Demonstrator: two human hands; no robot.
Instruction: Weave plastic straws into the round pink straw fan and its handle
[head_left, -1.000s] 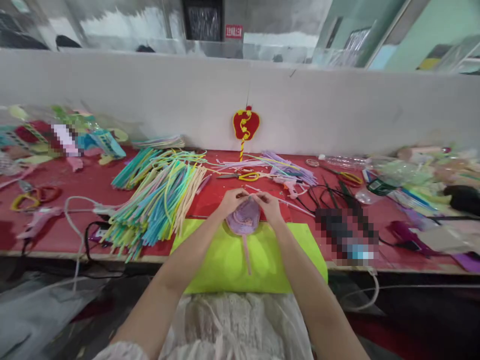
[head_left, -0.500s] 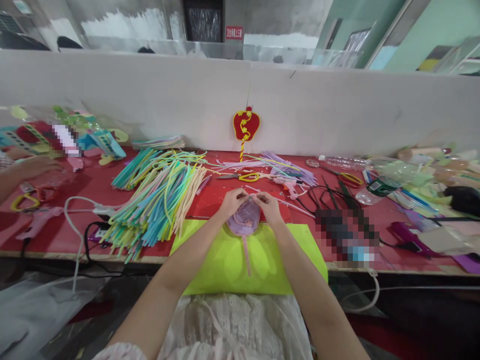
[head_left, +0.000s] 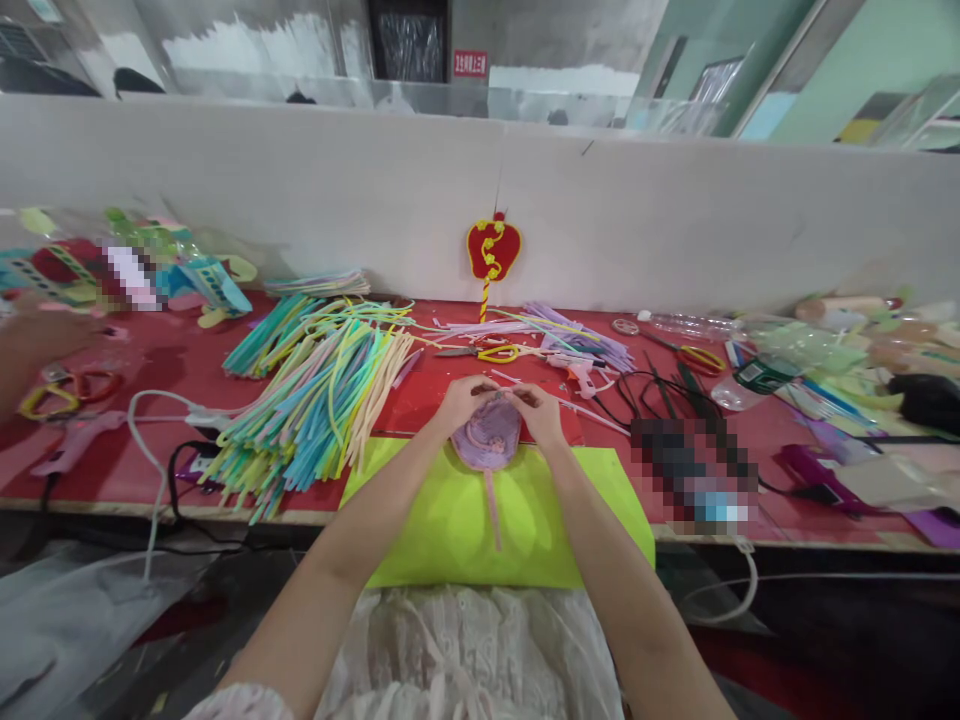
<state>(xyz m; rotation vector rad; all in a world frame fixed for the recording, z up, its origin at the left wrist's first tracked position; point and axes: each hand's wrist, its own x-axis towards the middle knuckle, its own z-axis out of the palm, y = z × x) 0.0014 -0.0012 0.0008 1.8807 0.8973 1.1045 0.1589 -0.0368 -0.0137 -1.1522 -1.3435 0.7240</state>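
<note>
A small lilac fan made of fuzzy stems (head_left: 480,455), with a curled pink trim on its face and a pink handle pointing toward me, is between my two hands. My left hand (head_left: 466,404) pinches its top edge from the left. From the right, my right hand (head_left: 541,412) pinches the same top edge, fingertips close to the left ones. What exactly lies between the fingertips is too small to make out. Under the fan spreads a yellow-green sheet (head_left: 420,540). A red fan with yellow trim (head_left: 507,245) stands upright against the white partition.
Bundles of coloured fuzzy stems (head_left: 315,400) lie left, lilac stems (head_left: 592,335) behind right. Yellow-handled scissors (head_left: 499,353), a pink glue gun (head_left: 581,372), a plastic bottle (head_left: 757,380) and cables are around. At far left, a co-worker's arm (head_left: 37,345) reaches over another glue gun (head_left: 79,440).
My hands keep their pinch at the fan's top edge, and the fan's face shows slightly more openly. At the left, the co-worker's hand has shifted and is blurred.
</note>
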